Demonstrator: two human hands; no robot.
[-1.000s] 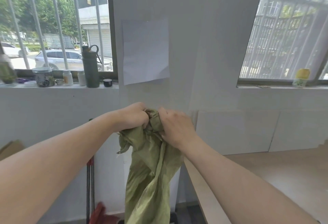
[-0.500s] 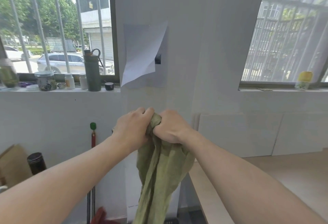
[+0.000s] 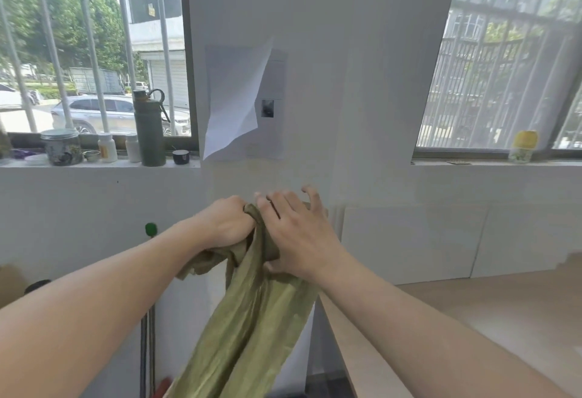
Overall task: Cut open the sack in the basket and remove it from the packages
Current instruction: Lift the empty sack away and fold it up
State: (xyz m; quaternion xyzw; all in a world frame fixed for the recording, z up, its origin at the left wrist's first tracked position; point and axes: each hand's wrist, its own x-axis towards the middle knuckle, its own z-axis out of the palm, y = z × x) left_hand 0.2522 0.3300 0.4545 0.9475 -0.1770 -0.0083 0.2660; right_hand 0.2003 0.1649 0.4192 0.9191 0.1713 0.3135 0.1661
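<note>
The olive-green sack (image 3: 258, 319) hangs bunched in front of me, held up at chest height before the white wall. My left hand (image 3: 228, 222) grips its gathered top in a fist. Against the right side of that bunch lies my right hand (image 3: 299, 233), its fingers spread and lifted off the cloth and its palm on the fabric. The sack's lower end runs out of the bottom of the view. No basket or packages are in view.
A light wooden table (image 3: 472, 319) fills the lower right. On the left window sill stand a green bottle (image 3: 148, 133) and small jars. A loose paper sheet (image 3: 233, 98) hangs on the wall ahead. A green-tipped pole (image 3: 150, 229) leans at the lower left.
My right hand has loosened from a fist on the sack's top to spread fingers. The sack now swings toward the lower left. The paper on the wall has curled further.
</note>
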